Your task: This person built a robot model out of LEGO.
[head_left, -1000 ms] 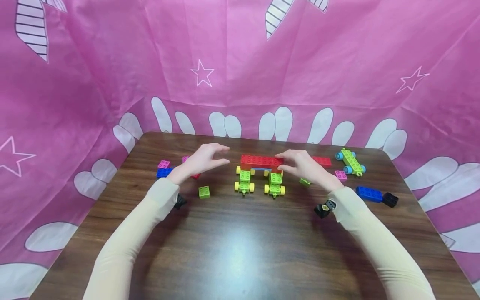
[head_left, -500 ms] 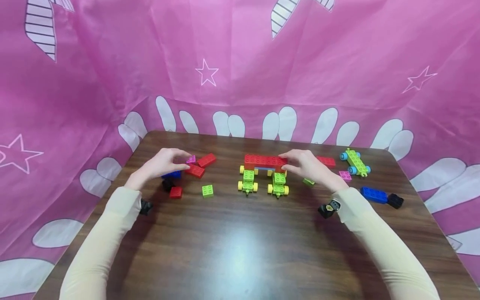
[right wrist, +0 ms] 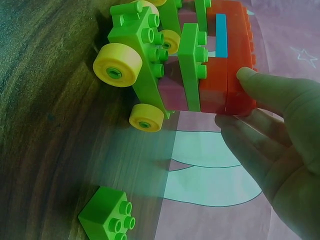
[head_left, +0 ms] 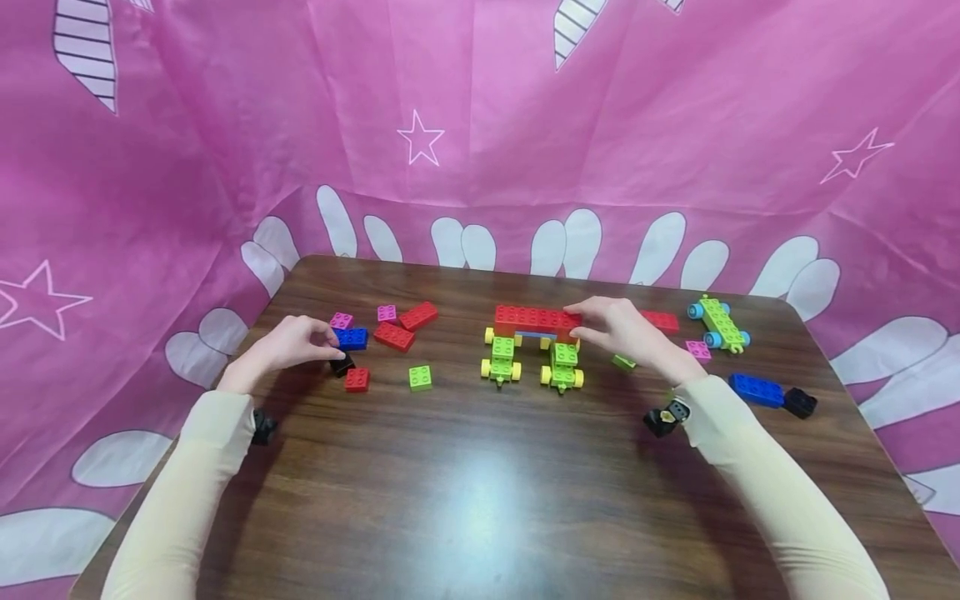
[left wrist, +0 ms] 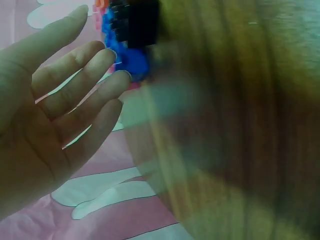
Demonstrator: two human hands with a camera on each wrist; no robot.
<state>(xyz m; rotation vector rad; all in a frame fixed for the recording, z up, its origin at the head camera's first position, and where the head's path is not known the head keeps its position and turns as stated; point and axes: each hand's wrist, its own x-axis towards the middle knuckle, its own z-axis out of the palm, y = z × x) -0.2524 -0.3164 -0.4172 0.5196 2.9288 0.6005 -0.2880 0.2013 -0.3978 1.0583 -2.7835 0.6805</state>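
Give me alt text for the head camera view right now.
On a dark wooden table, the right hand pinches the end of a long red brick bridging two green wheeled bases, while the left hand touches a blue brick. Loose red, pink, green, blue and black bricks lie around, with pink fabric behind.

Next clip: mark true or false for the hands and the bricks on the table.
1. The right hand holds the end of the long red brick. True.
2. The left hand grips a green brick. False: its fingers are by the blue brick.
3. Two green wheeled bases sit under the long red brick. True.
4. The table is white. False: dark wood grain.
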